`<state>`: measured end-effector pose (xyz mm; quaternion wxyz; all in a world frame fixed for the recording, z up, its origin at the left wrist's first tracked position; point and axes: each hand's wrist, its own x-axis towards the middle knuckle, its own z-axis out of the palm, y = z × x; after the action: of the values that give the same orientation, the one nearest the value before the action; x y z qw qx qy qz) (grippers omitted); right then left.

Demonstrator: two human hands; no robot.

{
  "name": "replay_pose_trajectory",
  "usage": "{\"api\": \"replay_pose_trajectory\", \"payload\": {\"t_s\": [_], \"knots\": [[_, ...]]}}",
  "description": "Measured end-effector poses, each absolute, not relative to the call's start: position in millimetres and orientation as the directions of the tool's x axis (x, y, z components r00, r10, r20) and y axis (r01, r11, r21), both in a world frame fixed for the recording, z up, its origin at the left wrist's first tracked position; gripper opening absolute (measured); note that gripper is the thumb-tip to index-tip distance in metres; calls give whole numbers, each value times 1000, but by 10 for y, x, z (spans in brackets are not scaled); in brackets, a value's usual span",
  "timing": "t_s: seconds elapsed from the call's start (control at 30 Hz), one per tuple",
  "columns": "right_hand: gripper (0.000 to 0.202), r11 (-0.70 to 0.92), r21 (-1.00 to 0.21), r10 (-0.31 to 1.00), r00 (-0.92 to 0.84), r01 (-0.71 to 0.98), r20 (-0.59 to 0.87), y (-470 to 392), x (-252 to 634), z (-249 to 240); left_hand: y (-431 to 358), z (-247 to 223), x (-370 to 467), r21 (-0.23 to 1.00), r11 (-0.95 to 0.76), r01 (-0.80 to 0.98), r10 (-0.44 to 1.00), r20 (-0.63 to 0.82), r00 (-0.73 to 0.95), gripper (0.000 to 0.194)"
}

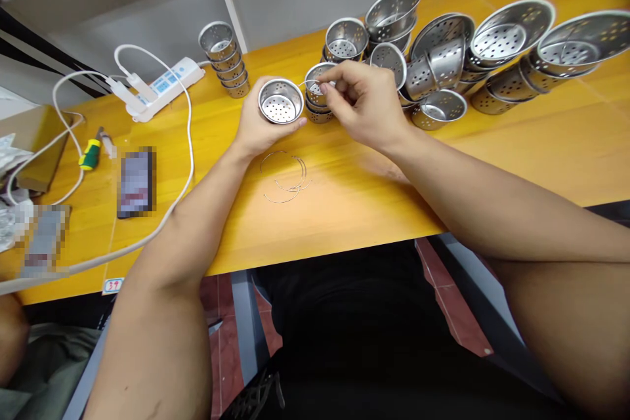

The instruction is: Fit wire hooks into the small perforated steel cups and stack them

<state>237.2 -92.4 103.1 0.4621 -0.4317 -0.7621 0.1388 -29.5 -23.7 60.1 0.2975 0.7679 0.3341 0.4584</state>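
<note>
My left hand (253, 128) is wrapped round a perforated metal cup (280, 100), its open mouth turned up toward me. Close to the cup's right rim, my right hand (361, 98) pinches a thin curved wire (310, 82) between thumb and index finger. The wire's left end reaches the rim; I cannot tell whether it is hooked in. Below the hands, several thin wire arcs (298, 189) lie loose on the yellow table (344, 210). Just behind my right fingers stands a short stack of similar cups (319, 111), partly hidden.
Stacked perforated cups (227, 69) stand left at the back. More cups (506, 33), some tilted, crowd the back right. A power strip (167, 88) with white cables, a green-yellow screwdriver (91, 154) and a blurred phone (136, 182) lie left. Another person's arm (12, 335) shows lower left.
</note>
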Motion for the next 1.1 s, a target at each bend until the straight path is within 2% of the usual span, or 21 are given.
{"api": "replay_pose_trajectory", "payload": {"t_s": [0.27, 0.47, 0.7, 1.1], "knots": [[55, 578, -622, 791, -176, 528, 585, -938, 2308, 1006, -267, 456, -76, 778, -604, 171, 772, 518, 369, 126], [54, 581, -590, 788, -207, 561, 580, -921, 2283, 960, -306, 430, -45, 776, -617, 130, 745, 523, 415, 117], [49, 571, -597, 791, -183, 564, 583, -904, 2243, 911, -371, 470, -15, 777, -616, 128, 750, 530, 395, 111], [51, 576, -627, 789, -155, 524, 595, -895, 2192, 843, -496, 536, 13, 772, -598, 216, 783, 504, 365, 106]]}}
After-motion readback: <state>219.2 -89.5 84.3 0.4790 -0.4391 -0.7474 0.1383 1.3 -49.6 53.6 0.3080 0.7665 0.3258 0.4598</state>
